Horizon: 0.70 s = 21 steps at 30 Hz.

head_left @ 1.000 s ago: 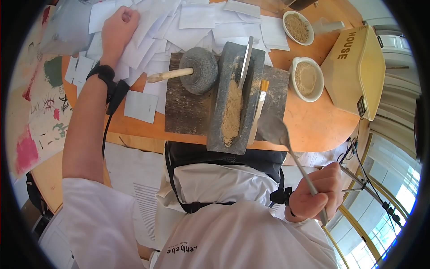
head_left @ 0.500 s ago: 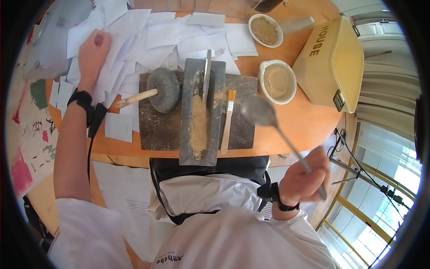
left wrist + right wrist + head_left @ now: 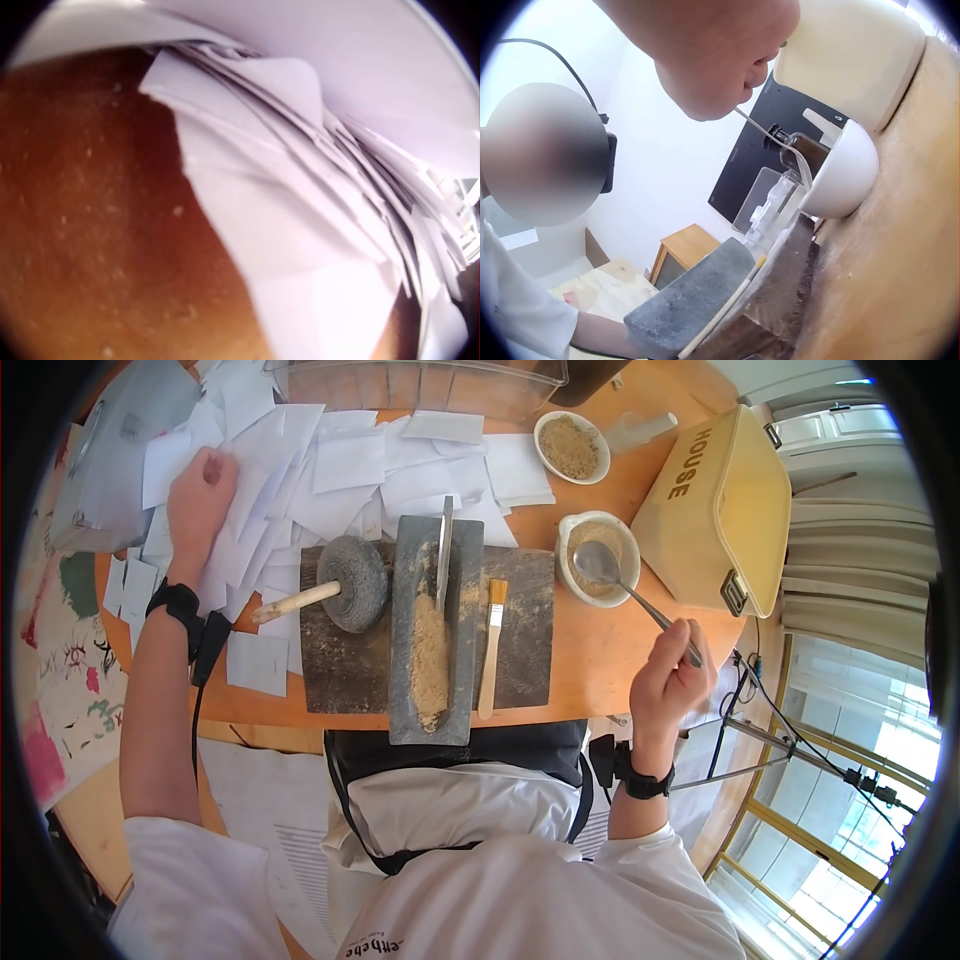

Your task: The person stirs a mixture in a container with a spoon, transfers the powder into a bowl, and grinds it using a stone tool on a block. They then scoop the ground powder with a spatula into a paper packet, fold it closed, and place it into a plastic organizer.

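Note:
My right hand (image 3: 678, 672) grips a metal spoon (image 3: 650, 610) by its handle. The spoon's bowl overlaps the tan powder in a white lipped bowl (image 3: 600, 601); in the right wrist view it dips past the rim. My left hand (image 3: 200, 503) rests, fingers loosely curled and holding nothing, on white paper packets (image 3: 350, 462). Between the hands, a grey stone trough (image 3: 464, 650) holds tan powder (image 3: 428, 672) and a flat metal blade (image 3: 445, 550). A wooden-handled brush (image 3: 490, 660) lies to its right, and a stone wheel (image 3: 354, 582) with a wooden handle to its left.
Under the trough is a dark wooden board (image 3: 530, 645). A second white bowl (image 3: 542, 458) with coarser material stands farther back, near a cream HOUSE bin (image 3: 715, 510). A clear plastic tray (image 3: 420, 392) is at the back, and a translucent box (image 3: 125, 465) at the left.
My right hand has moved forward with the spoon, bringing its bowl from beside the board to the white lipped bowl. My left hand has stayed on the packets. The head view has shifted.

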Motion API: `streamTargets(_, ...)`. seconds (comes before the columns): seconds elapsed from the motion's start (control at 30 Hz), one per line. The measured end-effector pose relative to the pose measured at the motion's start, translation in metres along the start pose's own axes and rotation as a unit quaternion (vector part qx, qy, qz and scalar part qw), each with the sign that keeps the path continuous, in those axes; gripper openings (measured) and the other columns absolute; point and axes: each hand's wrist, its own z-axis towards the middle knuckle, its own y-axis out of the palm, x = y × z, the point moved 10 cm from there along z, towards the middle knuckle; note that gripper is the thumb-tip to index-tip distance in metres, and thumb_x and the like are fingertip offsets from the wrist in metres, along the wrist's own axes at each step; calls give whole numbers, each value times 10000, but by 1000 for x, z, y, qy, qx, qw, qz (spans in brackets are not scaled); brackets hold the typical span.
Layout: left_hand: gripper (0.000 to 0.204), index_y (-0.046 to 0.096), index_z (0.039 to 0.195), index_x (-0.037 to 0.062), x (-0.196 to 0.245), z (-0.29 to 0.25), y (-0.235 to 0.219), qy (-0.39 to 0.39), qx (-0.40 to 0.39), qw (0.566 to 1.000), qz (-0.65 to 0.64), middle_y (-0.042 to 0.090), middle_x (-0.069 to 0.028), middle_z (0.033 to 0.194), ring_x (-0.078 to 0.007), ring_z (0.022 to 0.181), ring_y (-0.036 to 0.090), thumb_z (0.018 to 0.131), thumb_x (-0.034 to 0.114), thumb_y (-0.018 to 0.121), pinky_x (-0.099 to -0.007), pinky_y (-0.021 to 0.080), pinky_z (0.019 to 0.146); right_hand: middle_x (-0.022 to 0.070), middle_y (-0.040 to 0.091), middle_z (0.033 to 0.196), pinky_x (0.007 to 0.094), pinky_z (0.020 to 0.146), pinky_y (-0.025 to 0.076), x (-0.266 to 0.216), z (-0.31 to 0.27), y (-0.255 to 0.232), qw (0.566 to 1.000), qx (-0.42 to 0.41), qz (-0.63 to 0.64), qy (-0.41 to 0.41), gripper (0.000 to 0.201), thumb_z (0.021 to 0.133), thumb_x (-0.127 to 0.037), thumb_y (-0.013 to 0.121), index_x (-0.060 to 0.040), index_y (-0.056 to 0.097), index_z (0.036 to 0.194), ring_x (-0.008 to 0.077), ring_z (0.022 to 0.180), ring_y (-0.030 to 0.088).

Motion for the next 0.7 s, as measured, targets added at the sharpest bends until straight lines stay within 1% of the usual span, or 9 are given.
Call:
streamTargets(0.03, 331, 618, 941, 66, -1, -1, 0, 1, 0, 1000, -1, 632, -146, 746, -367, 722, 616, 899, 391, 575, -421, 477, 663, 86, 357, 575, 336, 461, 258, 2, 0, 6, 1000, -20, -20, -2, 328, 943, -18, 550, 4, 400, 653, 200, 478, 345)
streamTargets(0.07, 329, 616, 937, 66, 0, -1, 0, 3, 2, 1000, -2, 630, -144, 741, -366, 717, 614, 900, 390, 575, -420, 476, 658, 86, 357, 575, 336, 461, 258, 5, 0, 6, 1000, -19, -21, -2, 328, 943, -18, 550, 4, 400, 653, 200, 478, 345)
streamTargets(0.13, 327, 613, 933, 67, -1, 1, 0, 5, 5, 1000, -3, 627, -142, 736, -365, 712, 613, 901, 389, 575, -419, 475, 652, 90, 369, 569, 350, 463, 266, 7, 0, 6, 999, -19, -41, -31, 324, 940, -13, 549, 4, 401, 652, 219, 477, 356)
streamTargets(0.23, 321, 613, 932, 67, 0, -1, 0, 10, 2, 1000, 0, 625, -140, 731, -366, 706, 610, 902, 384, 574, -417, 474, 648, 93, 376, 568, 357, 463, 274, 7, 2, -1, 996, -7, -75, -50, 318, 940, -7, 544, 7, 404, 653, 231, 478, 367)
streamTargets(0.37, 315, 621, 936, 68, 1, 0, 0, 10, 5, 1000, -2, 625, -141, 731, -369, 707, 610, 902, 377, 572, -418, 477, 654, 92, 382, 570, 357, 464, 277, 11, 7, -6, 995, -6, -83, -48, 318, 941, -7, 541, 8, 406, 653, 232, 483, 378)
streamTargets(0.43, 314, 624, 936, 68, 1, -1, -2, 11, 8, 1000, -2, 626, -142, 732, -370, 709, 611, 901, 376, 572, -419, 478, 656, 94, 386, 571, 357, 464, 280, 6, 9, -10, 994, 15, -87, -70, 315, 940, -6, 541, 12, 408, 655, 239, 483, 385)
streamTargets(0.53, 314, 626, 932, 67, 1, -1, -2, 10, 10, 1000, -8, 629, -144, 737, -369, 712, 614, 900, 376, 575, -420, 479, 657, 98, 385, 570, 359, 467, 284, 3, 12, -8, 989, 4, -115, -89, 315, 937, -8, 546, 8, 412, 653, 247, 484, 386)
streamTargets(0.67, 320, 625, 932, 64, 2, 0, -2, 10, 6, 1000, -7, 630, -147, 740, -370, 715, 615, 896, 379, 580, -421, 477, 657, 102, 384, 569, 364, 470, 285, 8, 10, -4, 989, -11, -123, -85, 314, 933, -11, 552, 4, 414, 651, 253, 481, 384)
streamTargets(0.7, 321, 625, 933, 64, 1, 0, -1, 7, 3, 1000, -8, 630, -147, 740, -370, 714, 615, 894, 380, 581, -422, 477, 657, 103, 385, 568, 364, 472, 284, 11, 8, -3, 990, -17, -118, -72, 316, 933, -14, 554, 1, 414, 650, 256, 482, 381)
